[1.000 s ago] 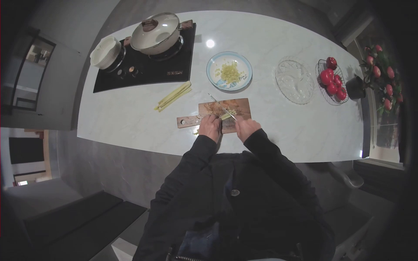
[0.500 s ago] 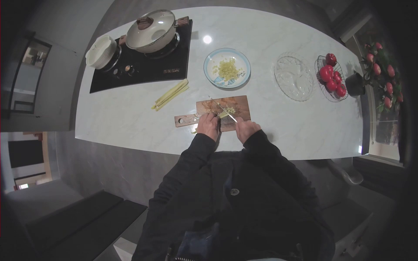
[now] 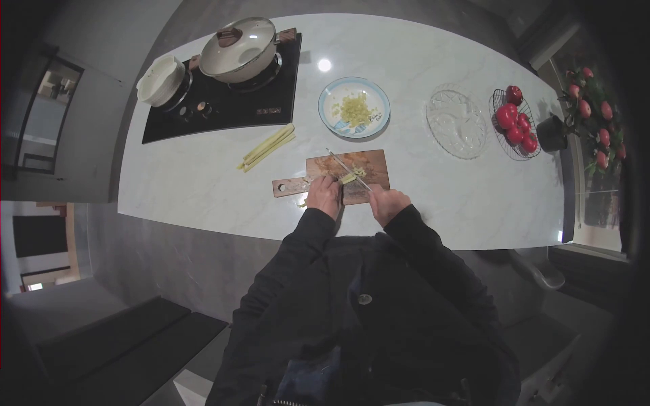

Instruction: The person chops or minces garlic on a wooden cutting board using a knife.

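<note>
In my right hand (image 3: pixel 388 206) is the handle of a knife (image 3: pixel 347 167), its thin blade slanting up and left over the wooden cutting board (image 3: pixel 374 160). Fingers curled, my left hand (image 3: pixel 325 195) presses a pale green celery stalk (image 3: pixel 349 178) against the board, close to the blade. Small chopped celery pieces (image 3: pixel 361 172) lie just right of the blade. Beyond the board, a blue-rimmed plate (image 3: pixel 328 122) holds a heap of diced celery (image 3: pixel 355 109). Several uncut celery stalks (image 3: pixel 267 147) rest on the counter to the left.
A black gas stove (image 3: pixel 269 112) at the back left carries a lidded pot (image 3: pixel 238 57) and a white bowl-shaped pot (image 3: pixel 160 81). To the right are a clear glass dish (image 3: pixel 456 144), a wire basket (image 3: pixel 500 139) of red fruit (image 3: pixel 512 122) and a potted plant (image 3: pixel 596 128).
My right hand has shifted slightly right with the knife, and the blade lies at a slightly different angle. The left hand stays on the celery stalk.
</note>
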